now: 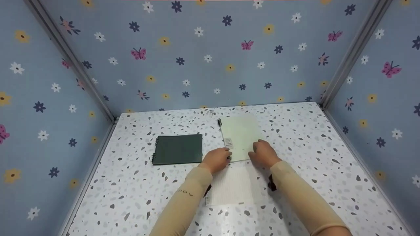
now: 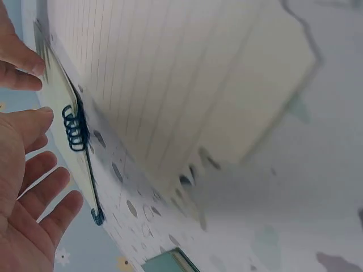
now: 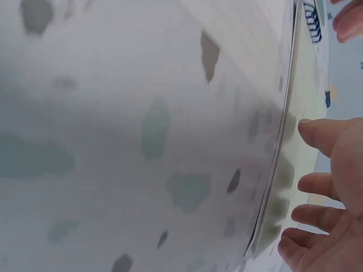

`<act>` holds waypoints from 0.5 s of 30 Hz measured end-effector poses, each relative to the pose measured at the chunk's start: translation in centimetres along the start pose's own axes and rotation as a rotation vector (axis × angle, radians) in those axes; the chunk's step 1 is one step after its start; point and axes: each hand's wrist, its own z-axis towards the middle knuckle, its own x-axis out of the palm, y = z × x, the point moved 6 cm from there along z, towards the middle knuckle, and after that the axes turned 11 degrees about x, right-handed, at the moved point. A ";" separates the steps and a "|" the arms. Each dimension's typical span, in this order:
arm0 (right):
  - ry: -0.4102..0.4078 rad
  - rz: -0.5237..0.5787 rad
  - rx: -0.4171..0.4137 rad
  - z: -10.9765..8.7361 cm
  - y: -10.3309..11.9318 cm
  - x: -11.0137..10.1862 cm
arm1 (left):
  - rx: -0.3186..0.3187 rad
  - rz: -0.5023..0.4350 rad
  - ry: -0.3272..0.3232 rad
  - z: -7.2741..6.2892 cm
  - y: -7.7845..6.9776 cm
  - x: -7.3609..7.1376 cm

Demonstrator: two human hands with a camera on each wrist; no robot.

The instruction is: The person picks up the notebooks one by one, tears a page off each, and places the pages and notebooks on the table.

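An open spiral notebook with a pale cream page lies towards the back of the table, black coils showing at its left side. At its near left corner is my left hand, fingers spread beside the coils in the left wrist view. My right hand is over the near right edge, its fingers apart and loosely bent above the page in the right wrist view. In front of the notebook, between my forearms, lies a loose lined sheet with a ragged torn edge showing in the left wrist view.
A dark green spiral notebook lies closed to the left of my left hand. The speckled white table is bounded by blue flowered panels at the back and both sides, with metal posts at the corners.
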 end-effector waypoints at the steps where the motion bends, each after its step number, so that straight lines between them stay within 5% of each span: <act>1: -0.002 -0.010 -0.007 0.0 -0.1 0.1 | 0.004 0.007 0.009 0.1 -0.2 0.1; 9: -0.017 -0.056 -0.056 -0.9 0.8 0.9 | -0.037 0.014 0.044 -0.3 0.3 0.1; 15: -0.037 -0.071 -0.116 -2.7 1.8 1.7 | -0.004 -0.018 0.067 -1.6 1.2 0.1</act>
